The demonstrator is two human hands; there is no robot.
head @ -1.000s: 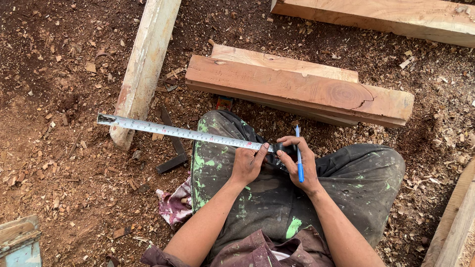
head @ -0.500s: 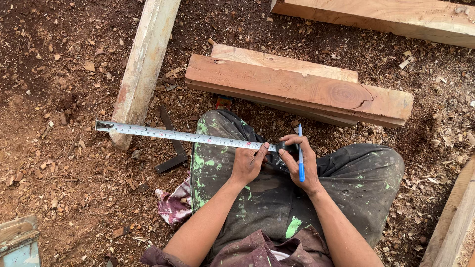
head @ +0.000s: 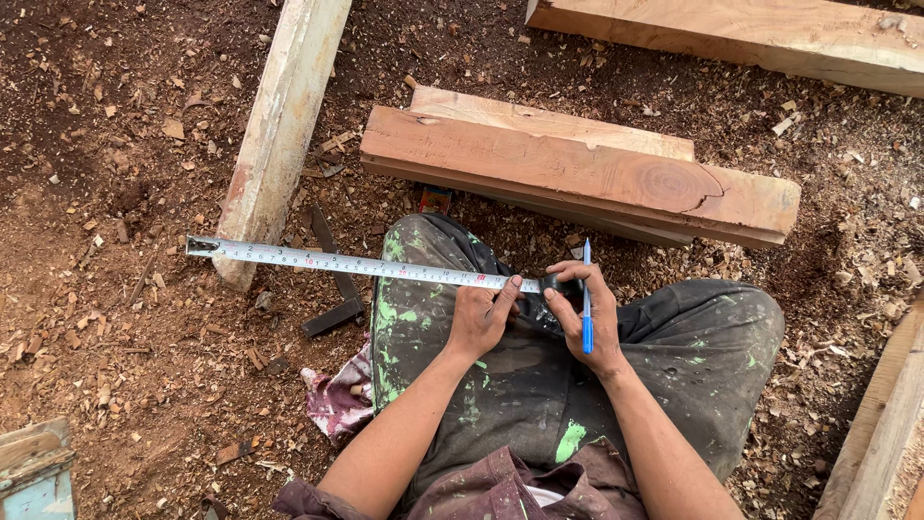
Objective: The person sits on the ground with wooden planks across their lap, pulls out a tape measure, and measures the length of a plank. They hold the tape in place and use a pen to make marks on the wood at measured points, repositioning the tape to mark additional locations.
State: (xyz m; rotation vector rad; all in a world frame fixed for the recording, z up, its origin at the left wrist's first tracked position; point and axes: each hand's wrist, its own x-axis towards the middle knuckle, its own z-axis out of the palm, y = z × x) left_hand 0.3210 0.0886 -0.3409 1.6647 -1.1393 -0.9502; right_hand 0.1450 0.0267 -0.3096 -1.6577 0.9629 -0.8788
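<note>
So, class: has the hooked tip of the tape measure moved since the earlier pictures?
Yes, slightly. The tape tip has slid down the pale plank toward its near end, still pulled out from the left hand.

Outdoor woodworking yard, bare dirt ground point(head: 87, 135) was strewn with wood chips point(head: 847, 193), rough-sawn timber beams point(head: 577, 173) lay about

Dark grey trousers point(head: 674, 356) splashed with green paint, bare forearms, a paint-stained maroon shirt point(head: 500, 486).

Timbers: five point(head: 577, 173). Tape measure: one point(head: 356, 262). Pen: one point(head: 586, 308). Hands: two point(head: 478, 316).
</note>
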